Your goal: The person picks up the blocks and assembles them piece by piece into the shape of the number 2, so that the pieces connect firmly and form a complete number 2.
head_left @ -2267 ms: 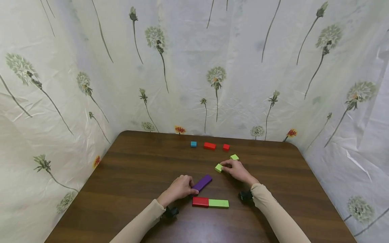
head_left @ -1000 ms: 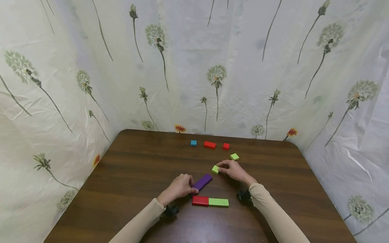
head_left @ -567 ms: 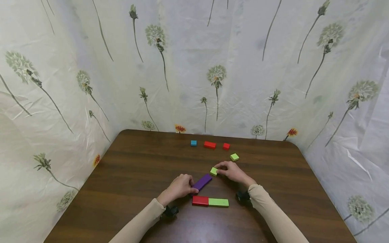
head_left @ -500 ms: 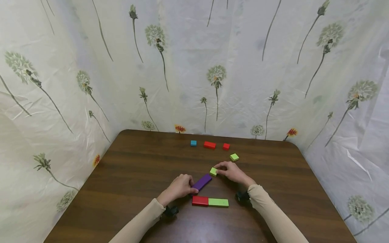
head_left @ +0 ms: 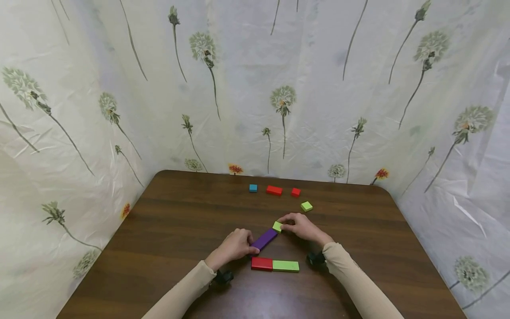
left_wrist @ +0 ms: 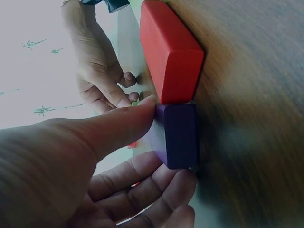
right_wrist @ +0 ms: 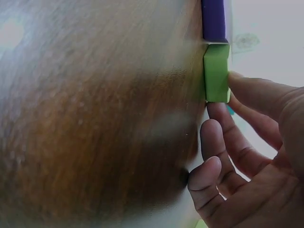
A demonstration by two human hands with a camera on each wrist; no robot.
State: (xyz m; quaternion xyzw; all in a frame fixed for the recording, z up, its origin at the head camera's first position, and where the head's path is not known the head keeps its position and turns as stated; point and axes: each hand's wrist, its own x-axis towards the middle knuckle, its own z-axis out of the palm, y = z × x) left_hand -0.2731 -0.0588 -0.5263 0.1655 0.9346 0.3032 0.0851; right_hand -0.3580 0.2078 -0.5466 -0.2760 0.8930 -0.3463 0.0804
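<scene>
A long purple block (head_left: 264, 239) lies slantwise on the table, and my left hand (head_left: 234, 246) grips its near end between thumb and fingers. At its far end sits a small lime-green block (head_left: 277, 227), lined up end to end with it. My right hand (head_left: 302, 227) pinches that green block; in the right wrist view the green block (right_wrist: 216, 72) meets the end of the purple block (right_wrist: 214, 20). Just in front lie a red block (head_left: 261, 264) and a longer green block (head_left: 285, 266), joined end to end in a straight row.
Along the back of the wooden table (head_left: 179, 212) lie a small blue block (head_left: 253, 188), a red oblong block (head_left: 274, 190) and a small red block (head_left: 295, 192). Another small green block (head_left: 306, 206) lies behind my right hand. A flower-printed curtain (head_left: 239, 88) surrounds the table.
My right hand has brought the small green block leftward and nearer, up against the far end of the purple block. My left hand has kept its grip on the purple block in place.
</scene>
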